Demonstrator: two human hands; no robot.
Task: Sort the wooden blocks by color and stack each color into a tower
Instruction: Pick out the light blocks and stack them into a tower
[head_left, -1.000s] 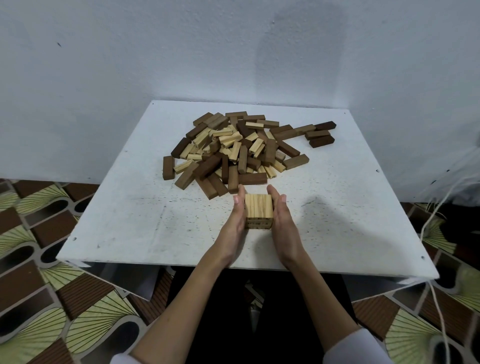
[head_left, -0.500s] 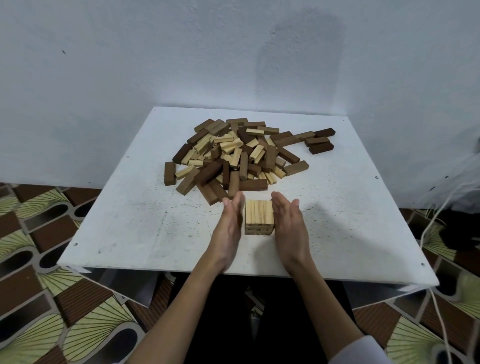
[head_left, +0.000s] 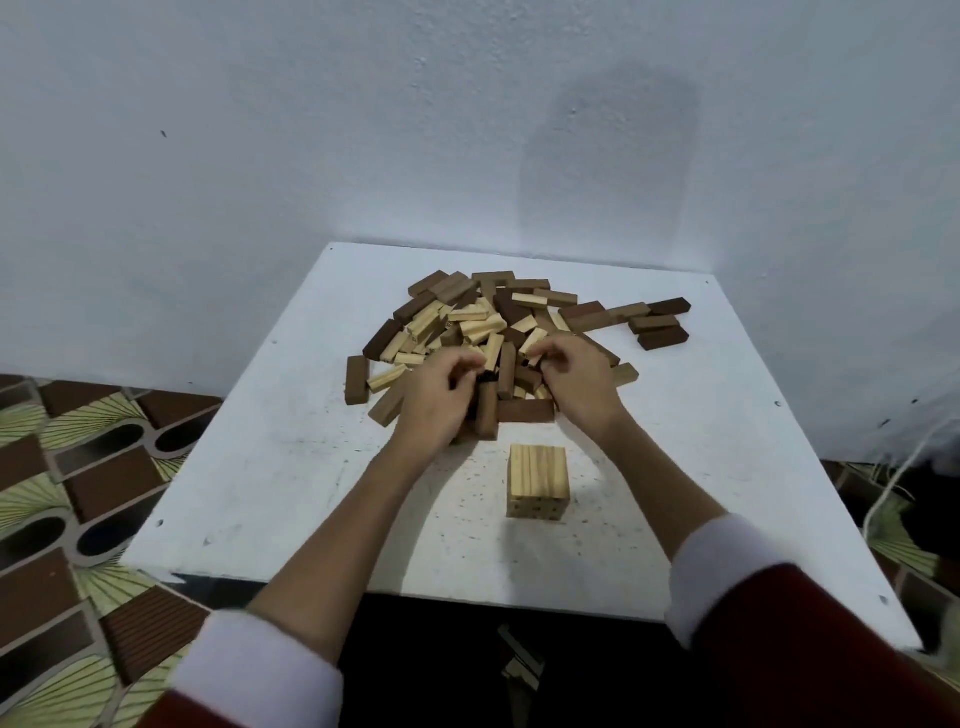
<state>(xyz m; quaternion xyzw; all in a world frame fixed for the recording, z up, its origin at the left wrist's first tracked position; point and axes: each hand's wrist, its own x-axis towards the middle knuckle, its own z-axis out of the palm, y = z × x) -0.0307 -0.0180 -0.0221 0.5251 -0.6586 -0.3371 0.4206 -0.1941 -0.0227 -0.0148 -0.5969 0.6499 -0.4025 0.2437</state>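
Nearest me at 6 o'clock, the pale tower (head_left: 538, 480) stands alone on the white bench (head_left: 270, 467), set apart, I judge, so light blocks gather away from the mix. Beyond it, my left hand (head_left: 434, 397) at 11 o'clock curls into the pile (head_left: 498, 332), seemingly pinching a dark block (head_left: 487, 413); my right hand (head_left: 576, 379) at 1 o'clock has curled fingers, its hold I cannot tell

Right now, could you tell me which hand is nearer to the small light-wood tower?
Right. The right hand is in the pile just beyond the tower; the left hand is farther off, beyond and to its left.
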